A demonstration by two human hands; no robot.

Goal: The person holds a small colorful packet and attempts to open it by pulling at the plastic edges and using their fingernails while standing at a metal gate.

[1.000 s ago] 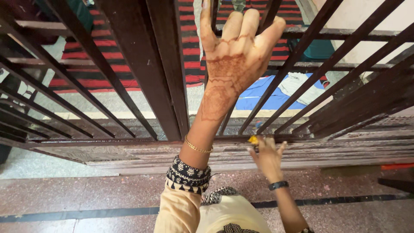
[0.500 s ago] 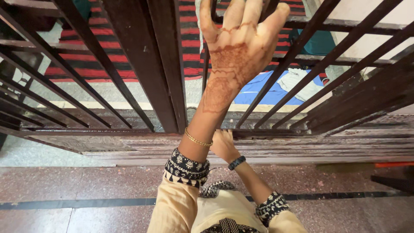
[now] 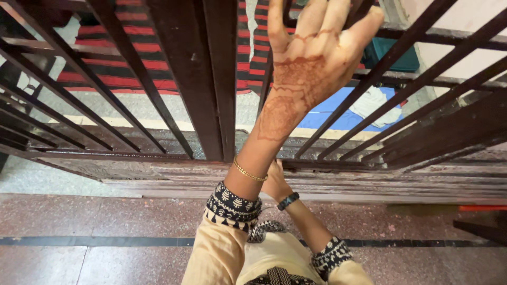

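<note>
The dark metal gate (image 3: 211, 79) is seen standing upright on its worn sill (image 3: 158, 174); no bar is yet clasped, so the work on it is judged barely begun; the left hand (image 3: 311, 58) is raised high against the bars, its grip spread and empty; the right hand (image 3: 274, 182) is held low at the sill, its grip hidden, so it cannot be told.
</note>
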